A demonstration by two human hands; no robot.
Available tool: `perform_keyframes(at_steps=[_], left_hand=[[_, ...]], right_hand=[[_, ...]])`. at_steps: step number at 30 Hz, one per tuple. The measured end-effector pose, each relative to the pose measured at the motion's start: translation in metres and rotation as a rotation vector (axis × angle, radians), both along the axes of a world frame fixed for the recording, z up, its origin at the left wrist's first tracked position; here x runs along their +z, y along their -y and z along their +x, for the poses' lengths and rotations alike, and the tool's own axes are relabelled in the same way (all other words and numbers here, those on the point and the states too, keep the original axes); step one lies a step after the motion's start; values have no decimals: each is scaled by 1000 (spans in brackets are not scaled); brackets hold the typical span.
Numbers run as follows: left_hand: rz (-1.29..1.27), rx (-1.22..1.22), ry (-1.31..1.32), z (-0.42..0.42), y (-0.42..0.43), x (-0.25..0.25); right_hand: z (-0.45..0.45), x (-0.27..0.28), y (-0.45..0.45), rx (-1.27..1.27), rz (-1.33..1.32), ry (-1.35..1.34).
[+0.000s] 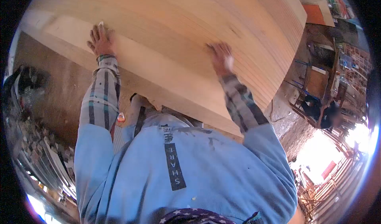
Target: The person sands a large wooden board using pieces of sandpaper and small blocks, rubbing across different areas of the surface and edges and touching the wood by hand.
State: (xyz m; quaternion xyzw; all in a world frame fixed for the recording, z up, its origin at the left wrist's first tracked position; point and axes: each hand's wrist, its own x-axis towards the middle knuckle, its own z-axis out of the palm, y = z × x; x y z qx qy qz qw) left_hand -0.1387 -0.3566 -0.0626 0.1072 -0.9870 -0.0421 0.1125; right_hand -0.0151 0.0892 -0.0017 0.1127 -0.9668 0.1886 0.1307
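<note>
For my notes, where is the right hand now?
In the head view, the right hand is over the wooden board, above and right of centre, right of the left hand.

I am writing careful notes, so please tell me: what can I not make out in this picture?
In the head view:
Wooden board: far side cut off by the top edge.
Left hand: palm hidden by the hand's back.
Right hand: blurred, so finger details are lost.
Person at the right: too small and blurred to tell their action.
</note>
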Motion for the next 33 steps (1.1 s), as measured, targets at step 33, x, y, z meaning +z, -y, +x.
perform_keyframes(at_steps=[33], left_hand=[[84, 13, 26, 7, -21, 19]], right_hand=[[-28, 21, 2, 25, -61, 251]])
